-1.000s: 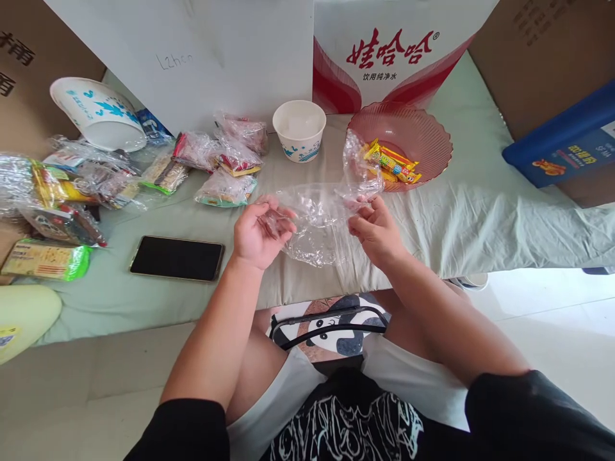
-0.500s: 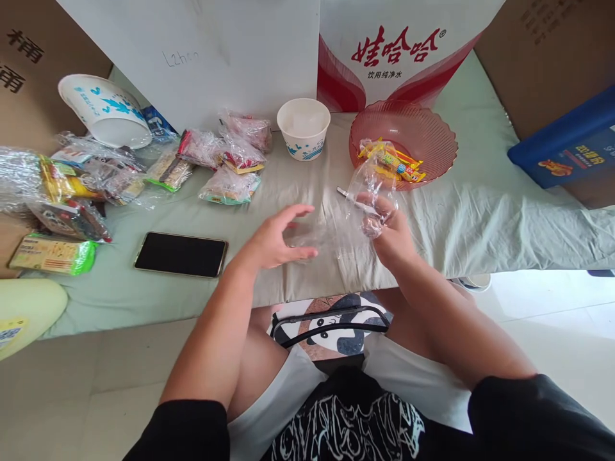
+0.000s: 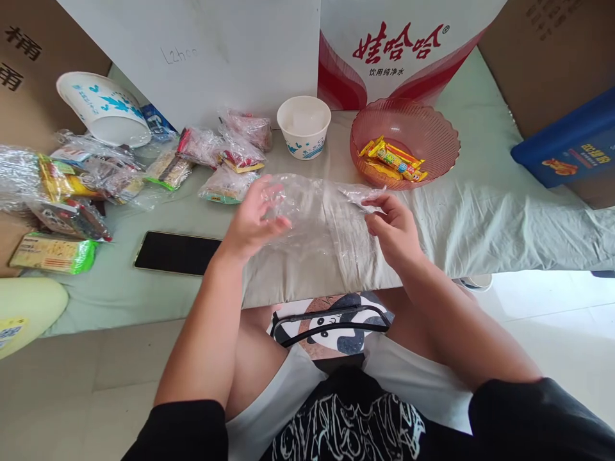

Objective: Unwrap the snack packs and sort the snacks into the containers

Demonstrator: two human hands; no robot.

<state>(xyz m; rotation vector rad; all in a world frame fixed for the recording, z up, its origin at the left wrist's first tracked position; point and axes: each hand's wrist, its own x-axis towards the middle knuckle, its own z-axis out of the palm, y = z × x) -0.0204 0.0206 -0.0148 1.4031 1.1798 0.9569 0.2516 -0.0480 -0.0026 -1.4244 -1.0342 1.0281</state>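
Note:
A sheet-like piece of clear plastic film (image 3: 317, 221), crinkled and see-through, spreads between my two hands above the cloth; whether it is a bag or a loose wrap I cannot tell. My right hand (image 3: 396, 230) pinches its right end between thumb and fingers, just in front of the pink bowl. At the film's left end, my left hand (image 3: 252, 224) has its thumb and fingers apart, against or just behind the plastic. Yellow-wrapped snacks (image 3: 396, 161) lie inside the pink ribbed bowl (image 3: 435, 144).
A white paper bowl (image 3: 303, 144) stands at the back middle. Several plastic-wrapped snacks (image 3: 230, 184) are heaped at left, beside a tipped paper tub (image 3: 103, 109). The phone (image 3: 170, 251) lies left of my left forearm. Cartons and a blue box (image 3: 567, 144) edge the cloth-covered surface.
My left hand has moved left and away from me, now partly covering the phone. The bunched plastic film has spread wide between my hands, and my right hand has shifted slightly right.

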